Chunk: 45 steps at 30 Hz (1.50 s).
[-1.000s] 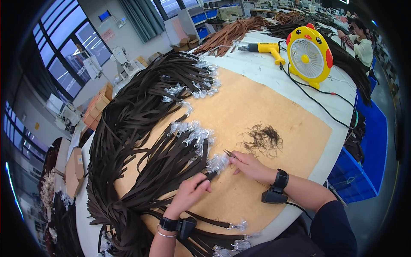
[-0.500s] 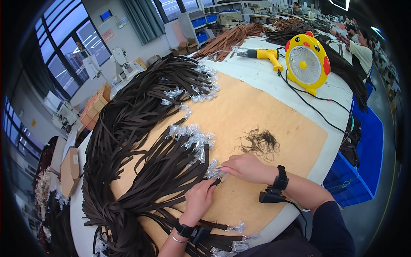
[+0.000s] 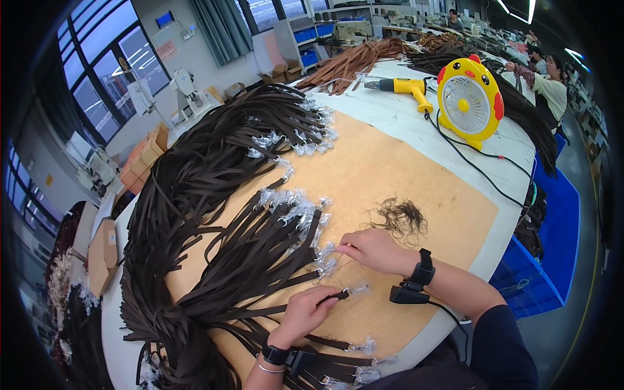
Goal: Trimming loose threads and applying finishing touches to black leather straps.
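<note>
L hand (image 3: 304,313) pinches a dark strap (image 3: 340,295), part hid, w/ clear wrap (image 3: 359,287) at its tip. R hand (image 3: 376,251) curls nr more wraps (image 3: 324,259); can't tell if it's gripping.

Head-worn fisheye, facing down, table (image 3: 406,116) near

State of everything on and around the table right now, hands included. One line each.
Left hand: closed on a dark strap.
Right hand: fingers curled beside plastic-wrapped clips; grip unclear.
Dark strap pile: loose, overlapping.
Thread clump: tangled, loose.
Tan sheet: lying flat.
Fan: upright; running or not, unclear.
Yellow hot-air gun: lying down; power unclear.
Blue bin: open, dark items inside.
</note>
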Tool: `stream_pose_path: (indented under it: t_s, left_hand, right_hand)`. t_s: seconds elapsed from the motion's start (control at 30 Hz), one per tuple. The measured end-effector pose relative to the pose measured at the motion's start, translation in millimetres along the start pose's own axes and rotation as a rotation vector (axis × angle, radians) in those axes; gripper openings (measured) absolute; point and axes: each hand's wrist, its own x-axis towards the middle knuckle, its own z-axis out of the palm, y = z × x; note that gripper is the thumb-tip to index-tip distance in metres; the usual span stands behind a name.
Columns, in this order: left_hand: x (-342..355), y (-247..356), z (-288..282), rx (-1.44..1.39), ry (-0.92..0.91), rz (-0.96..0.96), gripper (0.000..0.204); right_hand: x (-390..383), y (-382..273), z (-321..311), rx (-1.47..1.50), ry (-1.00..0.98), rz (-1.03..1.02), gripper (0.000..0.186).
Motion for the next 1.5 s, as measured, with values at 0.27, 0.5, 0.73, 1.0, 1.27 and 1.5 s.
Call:
stream_pose_path:
  t_s: [0.27,0.5,0.73,1.0,1.27,1.5]
  left_hand:
    - [4.5,-7.7,7.4,0.231,0.072,0.085,0.021]
    - [3.4,-4.1,13.8,0.072,0.135,-0.072,0.026]
    - [12.9,1.8,25.3,0.192,0.113,-0.001,0.021]
    - [6.4,-25.6,21.6,-0.434,0.06,-0.225,0.012]
    - [2.7,-2.1,-5.2,0.208,0.142,-0.221,0.019]
    - [8.7,28.3,26.4,0.647,0.123,-0.06,0.036]
  right_hand:
    - [-45.1,-3.2,-0.8,0.156,-0.017,-0.111,0.025]
    - [-58.6,-0.2,5.2,0.045,-0.096,-0.143,0.027]
    - [-60.9,8.2,16.0,0.088,-0.057,-0.085,0.029]
    - [-60.2,4.1,14.2,0.065,-0.106,-0.064,0.029]
    - [-61.3,5.8,13.8,0.04,-0.086,-0.092,0.028]
    - [-61.4,0.1,11.4,-0.044,0.036,-0.251,0.023]
